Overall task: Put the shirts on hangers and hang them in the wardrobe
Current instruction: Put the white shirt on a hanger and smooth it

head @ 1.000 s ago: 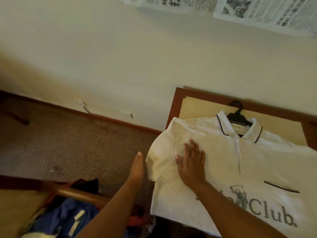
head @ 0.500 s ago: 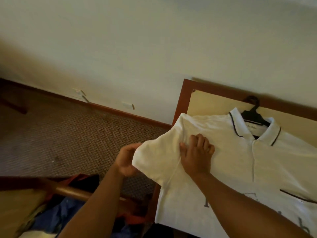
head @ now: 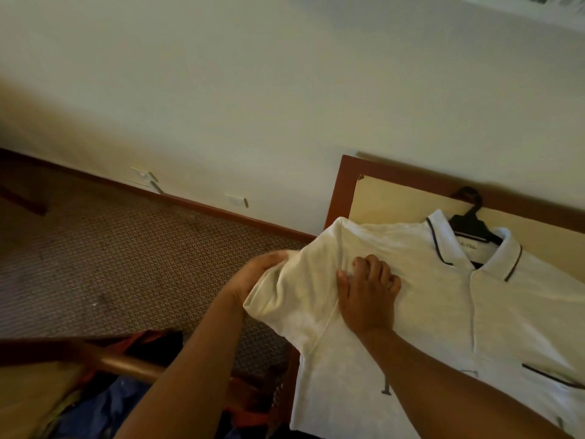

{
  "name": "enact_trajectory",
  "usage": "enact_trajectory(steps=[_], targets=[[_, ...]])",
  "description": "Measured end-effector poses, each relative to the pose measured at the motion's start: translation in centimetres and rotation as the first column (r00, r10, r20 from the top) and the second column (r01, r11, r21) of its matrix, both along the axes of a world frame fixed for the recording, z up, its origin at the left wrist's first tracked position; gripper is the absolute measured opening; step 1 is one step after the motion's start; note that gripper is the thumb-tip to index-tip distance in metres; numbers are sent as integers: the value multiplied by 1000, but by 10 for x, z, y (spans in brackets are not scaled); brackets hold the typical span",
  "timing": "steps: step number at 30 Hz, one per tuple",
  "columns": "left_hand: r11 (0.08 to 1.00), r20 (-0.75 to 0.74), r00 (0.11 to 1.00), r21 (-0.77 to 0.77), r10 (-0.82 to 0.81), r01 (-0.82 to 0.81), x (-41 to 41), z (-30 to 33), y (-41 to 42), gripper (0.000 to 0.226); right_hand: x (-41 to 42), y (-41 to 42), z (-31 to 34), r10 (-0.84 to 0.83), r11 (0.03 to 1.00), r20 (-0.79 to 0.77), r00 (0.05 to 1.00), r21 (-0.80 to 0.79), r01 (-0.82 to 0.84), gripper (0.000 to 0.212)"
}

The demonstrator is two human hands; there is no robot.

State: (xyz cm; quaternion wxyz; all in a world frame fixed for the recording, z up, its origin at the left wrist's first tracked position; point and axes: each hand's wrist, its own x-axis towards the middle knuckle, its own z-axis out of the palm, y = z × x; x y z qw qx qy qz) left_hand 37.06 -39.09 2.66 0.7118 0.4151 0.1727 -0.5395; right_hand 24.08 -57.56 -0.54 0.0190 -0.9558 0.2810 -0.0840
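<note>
A white polo shirt lies front-up on a wood-framed table at about four o'clock in the view, a black hanger inside its collar with the hook pointing to twelve o'clock. The right hand rests on the shirt's shoulder seam, fingers curled and bunching the cloth. The left hand, at nine o'clock of the right, grips the sleeve end, which hangs off the table edge; its fingertips are hidden under the fabric. At seven o'clock a heap of clothes lies behind a wooden rail. Patterned carpet covers the floor.
</note>
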Motion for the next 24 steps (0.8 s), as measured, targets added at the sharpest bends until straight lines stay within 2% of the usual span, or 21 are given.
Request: enact_trajectory(steps=[1,2,3,4,5,8,10,13,15,18,20,21,22,23,24], targets=[[992,18,992,-31,126,-125,2,0,5,36,0,0,-1,-3,1000,-11,1000,0,3,42],[956,-32,959,-84,281,-283,5,-1,8,36,0,0,-1,-6,1000,-19,1000,2,6,42],[917,-13,923,-107,385,-384,7,-1,11,34,0,0,0,-8,1000,-24,1000,8,8,43],[904,31,908,-109,418,-413,7,0,13,32,0,0,1,-6,1000,-22,1000,16,7,43],[916,39,917,-80,398,-394,8,-1,14,35,0,0,2,-2,1000,-16,1000,23,3,43],[975,53,980,106,190,-195,11,3,10,55,0,1,4,0,1000,-3,1000,24,0,41],[941,131,968,237,216,-242,18,6,8,46,0,1,5,-6,1000,-9,1000,22,6,41],[802,299,887,392,353,-451,26,10,8,22,0,1,4,-5,1000,-10,1000,25,6,41],[701,397,845,484,359,-525,26,7,9,19,0,1,4,-1,999,-19,1000,38,1,45],[546,575,781,585,243,-600,20,-4,10,21,0,1,4,0,998,-48,999,66,3,54],[488,689,725,633,-1,-601,11,-3,-1,30,1,2,5,18,997,-70,997,71,-13,58],[500,738,651,637,-177,-587,3,-3,-11,35,1,2,6,26,997,-84,996,77,-19,59],[535,762,519,644,-387,-547,-7,-2,-24,39,2,1,7,30,996,-101,994,86,-22,60],[576,735,323,672,-596,-466,-18,-1,-39,42,2,0,9,33,995,-119,992,94,-21,61],[586,653,87,725,-753,-362,-29,-1,-53,46,1,0,11,38,994,-139,990,111,-22,62]])
